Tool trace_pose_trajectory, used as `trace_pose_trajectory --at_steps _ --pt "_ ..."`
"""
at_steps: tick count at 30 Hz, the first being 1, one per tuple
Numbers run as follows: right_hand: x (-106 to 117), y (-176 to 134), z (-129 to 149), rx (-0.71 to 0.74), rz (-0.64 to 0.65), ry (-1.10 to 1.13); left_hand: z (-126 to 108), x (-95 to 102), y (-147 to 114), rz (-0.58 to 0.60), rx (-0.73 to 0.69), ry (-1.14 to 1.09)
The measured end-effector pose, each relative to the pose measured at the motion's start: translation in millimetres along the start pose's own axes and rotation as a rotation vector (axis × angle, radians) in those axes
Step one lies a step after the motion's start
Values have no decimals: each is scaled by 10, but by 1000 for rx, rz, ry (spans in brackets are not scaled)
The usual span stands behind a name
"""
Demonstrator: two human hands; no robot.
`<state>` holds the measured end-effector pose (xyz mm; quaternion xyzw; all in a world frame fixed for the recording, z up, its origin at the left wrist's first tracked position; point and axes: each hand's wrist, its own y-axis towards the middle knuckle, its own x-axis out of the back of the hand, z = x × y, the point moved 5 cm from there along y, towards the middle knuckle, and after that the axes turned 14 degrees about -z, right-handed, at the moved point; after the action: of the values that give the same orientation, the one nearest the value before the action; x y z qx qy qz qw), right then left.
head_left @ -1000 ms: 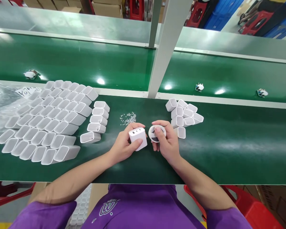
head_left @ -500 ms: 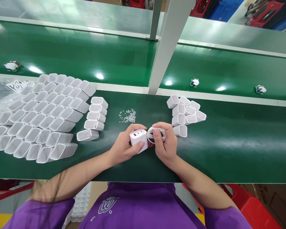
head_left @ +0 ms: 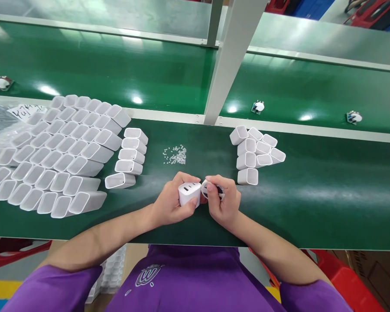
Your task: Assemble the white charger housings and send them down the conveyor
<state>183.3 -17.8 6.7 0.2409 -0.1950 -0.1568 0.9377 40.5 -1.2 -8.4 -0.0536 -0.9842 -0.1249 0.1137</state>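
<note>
My left hand [head_left: 172,199] is closed around a white charger [head_left: 189,194], its port face with several dark slots turned up. Pinched in my right hand [head_left: 225,199] is a white ring-shaped roll [head_left: 205,189] with a dark middle; fingers cover much of it, so its exact kind is unclear. The roll's edge is right beside the charger, and I cannot tell whether they touch. Beyond my hands, a scatter of tiny clear pieces [head_left: 177,154] lies on the green table [head_left: 208,149].
Many open white housings [head_left: 65,162] stand packed at the left, beside a short column of housings [head_left: 130,154]. Another housing group [head_left: 255,147] is at the right. A plastic bag [head_left: 1,125] lies far left. A pale post [head_left: 225,60] rises behind; small circuit boards [head_left: 258,106] lie beyond the rail.
The ring-shaped roll has tilted more edge-on in my right hand. The charger stays in my left hand, its ports turned slightly. The whole view has shifted a little.
</note>
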Motion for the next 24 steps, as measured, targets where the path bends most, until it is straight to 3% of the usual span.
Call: trace_pose_trajectory --at_steps 5,10,13,16,21,24 --pt "8 29 47 124 -12 -25 7 13 -11 -44 -83 11" --pt "-8 52 -31 -195 14 183 39 -89 -21 182 161 -376" --pt "-29 52 -46 -268 53 240 36 -108 -11 197 203 -430" --pt "-19 63 -48 -201 63 168 41 -80 4 155 166 -304" --pt "-46 57 -56 16 88 4 64 3 62 48 112 121" --pt "-94 73 -132 -73 131 -9 80 1 129 65 139 318"
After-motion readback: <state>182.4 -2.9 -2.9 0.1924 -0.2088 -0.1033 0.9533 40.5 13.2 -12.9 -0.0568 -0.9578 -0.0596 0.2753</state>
